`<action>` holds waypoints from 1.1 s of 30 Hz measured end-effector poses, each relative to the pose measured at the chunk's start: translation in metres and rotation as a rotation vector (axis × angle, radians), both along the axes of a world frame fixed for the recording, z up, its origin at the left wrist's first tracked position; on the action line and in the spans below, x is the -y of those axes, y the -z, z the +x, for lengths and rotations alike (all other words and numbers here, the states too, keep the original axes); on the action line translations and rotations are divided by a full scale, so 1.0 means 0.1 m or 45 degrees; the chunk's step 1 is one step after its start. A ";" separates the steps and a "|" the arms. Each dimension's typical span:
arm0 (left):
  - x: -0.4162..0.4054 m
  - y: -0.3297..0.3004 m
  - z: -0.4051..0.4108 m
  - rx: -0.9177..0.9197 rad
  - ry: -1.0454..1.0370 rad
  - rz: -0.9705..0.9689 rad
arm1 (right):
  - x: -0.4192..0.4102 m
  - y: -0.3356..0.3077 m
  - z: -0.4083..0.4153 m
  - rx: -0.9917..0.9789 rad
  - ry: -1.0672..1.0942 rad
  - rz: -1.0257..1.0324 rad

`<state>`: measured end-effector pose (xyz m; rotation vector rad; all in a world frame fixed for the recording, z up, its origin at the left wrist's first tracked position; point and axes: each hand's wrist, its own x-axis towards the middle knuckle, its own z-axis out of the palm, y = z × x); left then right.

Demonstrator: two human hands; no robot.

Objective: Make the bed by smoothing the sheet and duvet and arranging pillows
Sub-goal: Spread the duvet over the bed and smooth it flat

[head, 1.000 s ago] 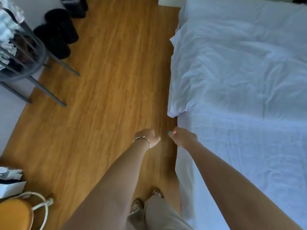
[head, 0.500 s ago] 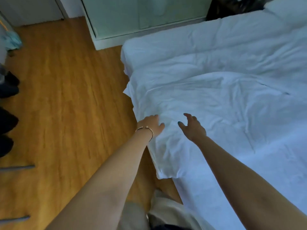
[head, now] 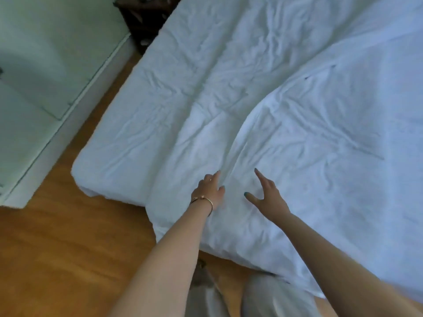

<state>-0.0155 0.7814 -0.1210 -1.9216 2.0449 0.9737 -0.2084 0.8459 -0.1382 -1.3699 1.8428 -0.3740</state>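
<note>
A white wrinkled duvet (head: 309,138) covers most of the bed, its folded edge curving from the near corner toward the upper right. Beside it lies the white sheet (head: 164,106) over the mattress corner. My left hand (head: 209,191), with a thin bracelet on the wrist, rests with straight fingers on the fabric right at the duvet's edge. My right hand (head: 266,197) is spread open, fingers extended, on or just above the duvet a short way to the right. No pillow is in view.
Wooden floor (head: 57,248) runs along the bed's left and near side. A pale green wardrobe (head: 45,65) with a white base stands at the left. A dark piece of furniture (head: 142,21) sits at the top, beside the bed. My legs show at the bottom.
Both hands have moved from the mattress side up onto the duvet and opened. The view has swung right, from the floor toward the bed's corner and the wardrobe.
</note>
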 end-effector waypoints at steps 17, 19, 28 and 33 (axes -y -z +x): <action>2.27 0.71 -0.75 0.408 2.451 -0.382 | 0.61 0.48 1.83 -0.568 1.366 0.232; 2.49 0.87 -0.91 0.242 2.625 -0.544 | 0.75 0.63 2.08 -0.682 1.486 0.254; 2.73 0.97 -1.06 -0.686 2.400 -1.050 | 0.38 1.04 2.43 -0.914 1.827 -0.018; 2.95 0.30 -0.65 -0.594 2.566 -0.820 | 0.17 0.69 2.64 -0.744 1.605 -0.236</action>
